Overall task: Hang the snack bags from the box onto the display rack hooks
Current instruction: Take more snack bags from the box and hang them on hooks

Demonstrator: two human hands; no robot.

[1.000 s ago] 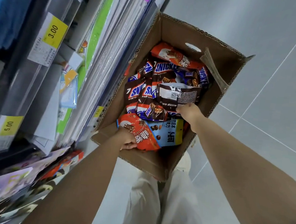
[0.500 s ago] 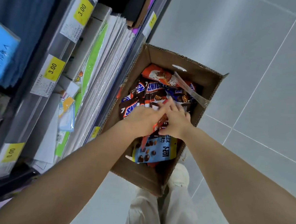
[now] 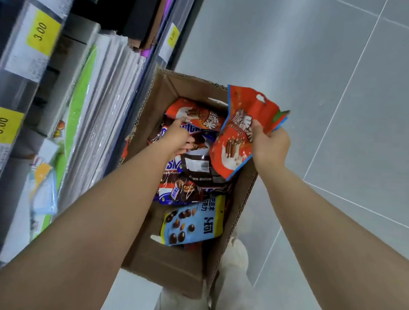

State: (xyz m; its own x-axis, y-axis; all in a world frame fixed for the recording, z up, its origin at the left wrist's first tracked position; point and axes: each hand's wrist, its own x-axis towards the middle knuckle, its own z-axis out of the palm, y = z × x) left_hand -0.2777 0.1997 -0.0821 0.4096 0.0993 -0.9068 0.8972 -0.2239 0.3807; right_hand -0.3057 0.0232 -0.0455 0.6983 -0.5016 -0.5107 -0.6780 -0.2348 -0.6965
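1. At the far left, a shelf carries yellow price tags marked 3.00. Just beside them, plastic-wrapped sheets stand packed on edge.
2. The cardboard box sits close beside the shelf, open at the top, with snack bags lying loose inside. A red bag lies at the far end, brown Snickers bags in the middle and a light blue bag at the near end.
3. The left hand reaches down into the box over the Snickers bags, its foremost finger at the red bag's near edge. Whether its fingers close on anything cannot be told.
4. The right hand is clamped on a lifted red bag, with the thumb pressed on its front. The bag is tilted above the box's right wall, hang hole uppermost, and a blue edge shows behind it.
5. Grey floor tiles fill the right side. Pale trousers show below the box.
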